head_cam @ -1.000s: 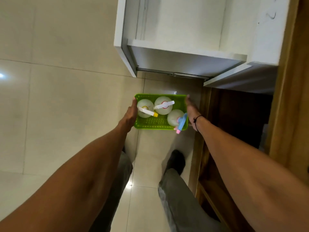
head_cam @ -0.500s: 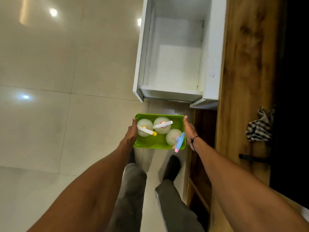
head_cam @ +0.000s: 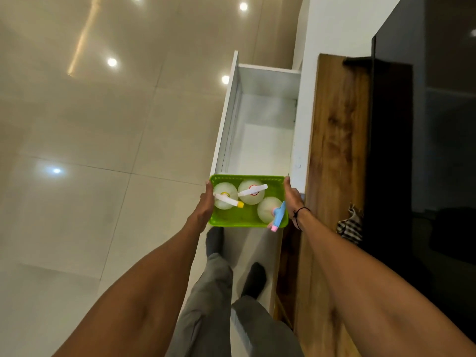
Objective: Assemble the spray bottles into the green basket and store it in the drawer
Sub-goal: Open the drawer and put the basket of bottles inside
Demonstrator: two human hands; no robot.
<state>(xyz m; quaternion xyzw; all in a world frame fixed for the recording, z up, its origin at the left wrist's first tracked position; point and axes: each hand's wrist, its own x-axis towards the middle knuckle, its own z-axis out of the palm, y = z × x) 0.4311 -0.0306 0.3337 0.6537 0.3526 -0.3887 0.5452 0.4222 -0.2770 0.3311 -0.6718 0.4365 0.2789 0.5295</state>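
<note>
- Hands grip a green basket (head_cam: pixel 239 219) by its short ends: left hand (head_cam: pixel 205 204) wraps the left edge, right hand (head_cam: pixel 291 199) the right edge
- Basket is held in the air at the near end of an open white drawer (head_cam: pixel 260 140), above the tiled floor (head_cam: pixel 103 140)
- Three pale round spray bottles stand inside: yellow-tipped bottle (head_cam: pixel 225 196) at left, white-triggered bottle (head_cam: pixel 251 191) at far middle, blue-headed bottle (head_cam: pixel 270 212) at near right
- Striped cloth (head_cam: pixel 350 225) lies on the wooden top (head_cam: pixel 334 150) to the right
</note>
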